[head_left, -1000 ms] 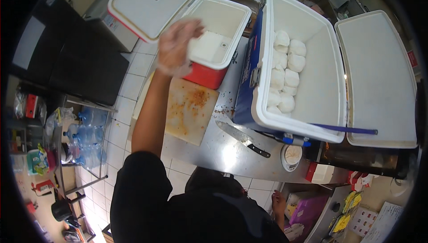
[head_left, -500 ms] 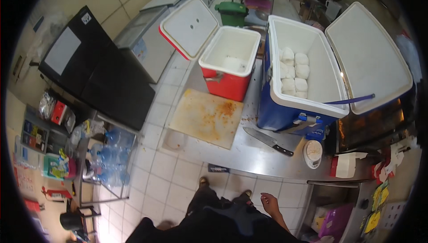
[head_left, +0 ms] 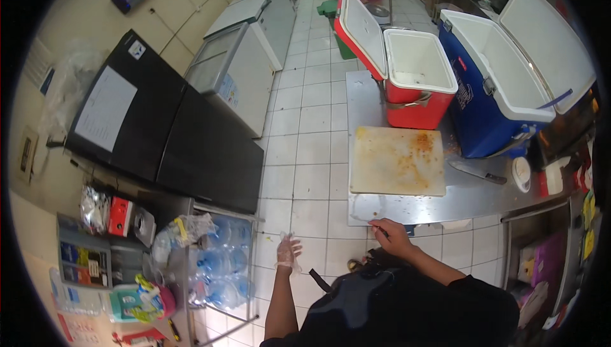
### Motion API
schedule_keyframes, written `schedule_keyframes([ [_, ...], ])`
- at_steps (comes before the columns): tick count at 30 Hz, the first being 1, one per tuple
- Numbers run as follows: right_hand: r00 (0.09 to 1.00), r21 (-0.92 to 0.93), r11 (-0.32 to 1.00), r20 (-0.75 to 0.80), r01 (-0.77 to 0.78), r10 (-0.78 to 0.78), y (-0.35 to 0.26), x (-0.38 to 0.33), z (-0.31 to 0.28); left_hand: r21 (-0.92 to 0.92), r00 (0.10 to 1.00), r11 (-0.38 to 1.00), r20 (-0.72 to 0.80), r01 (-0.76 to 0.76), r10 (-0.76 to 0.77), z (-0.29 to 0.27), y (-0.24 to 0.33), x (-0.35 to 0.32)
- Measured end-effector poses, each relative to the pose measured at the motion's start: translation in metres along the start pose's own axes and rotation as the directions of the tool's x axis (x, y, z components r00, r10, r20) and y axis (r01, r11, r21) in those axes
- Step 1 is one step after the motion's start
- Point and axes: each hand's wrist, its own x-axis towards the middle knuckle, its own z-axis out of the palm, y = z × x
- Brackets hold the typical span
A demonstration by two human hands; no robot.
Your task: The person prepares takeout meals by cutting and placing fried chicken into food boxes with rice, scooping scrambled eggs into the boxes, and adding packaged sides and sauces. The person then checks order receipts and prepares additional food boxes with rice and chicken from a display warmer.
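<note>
My left hand [head_left: 287, 253], in a clear plastic glove, hangs over the tiled floor with its fingers loosely apart and nothing in them. Beside the near left corner of the steel table [head_left: 407, 209], my right hand [head_left: 393, 239] has its fingers curled; a small dark patch shows between them, and I cannot make out whether it is a thing or a shadow. A stained white cutting board [head_left: 398, 166] lies on the table just beyond that hand. To the board's right rests a knife [head_left: 474, 171] with a dark handle, next to a small kitchen scale [head_left: 520, 175].
Behind the board stands an open red cooler [head_left: 417, 111], and to its right an open blue cooler [head_left: 480, 108]. On my left are a black refrigerator [head_left: 159, 124] and a rack of large water bottles [head_left: 223, 261]. Chest freezers [head_left: 238, 86] line the aisle ahead.
My view has turned left, so the table and coolers sit further right. My gloved left hand has come into view. The right hand has come up near the table corner.
</note>
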Motion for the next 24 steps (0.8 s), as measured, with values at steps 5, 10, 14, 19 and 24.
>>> schedule_keyframes([
  [5, 0.991, -0.026, 0.999, -0.129, -0.042, 0.038, -0.001, 0.034, 0.034, -0.092, 0.967, 0.985, 0.197, -0.147, 0.163, 0.028, 0.113, 0.03],
  [10, 0.958, -0.088, 0.986, -0.263, -0.142, 0.114, 0.02, 0.096, 0.059, 0.301, 0.938, 0.935, 0.337, -0.187, 0.079, -0.006, 0.131, 0.165],
  [14, 0.913, 0.008, 0.983, -0.371, -0.181, 0.171, 0.052, 0.188, 0.095, 0.752, 0.784, -0.301, 0.62, -0.586, 0.024, -0.106, 0.106, 0.248],
  [19, 0.961, 0.033, 0.999, -0.278, 0.01, 0.0, 0.03, 0.345, 0.137, 0.681, 0.978, 0.732, 0.14, 0.016, -0.152, -0.241, 0.089, 0.265],
  [24, 0.977, 0.104, 0.984, -0.173, 0.146, -0.126, 0.011, 0.489, 0.171, -0.021, 0.92, 0.924, 0.1, 0.382, -0.378, -0.266, 0.117, 0.283],
])
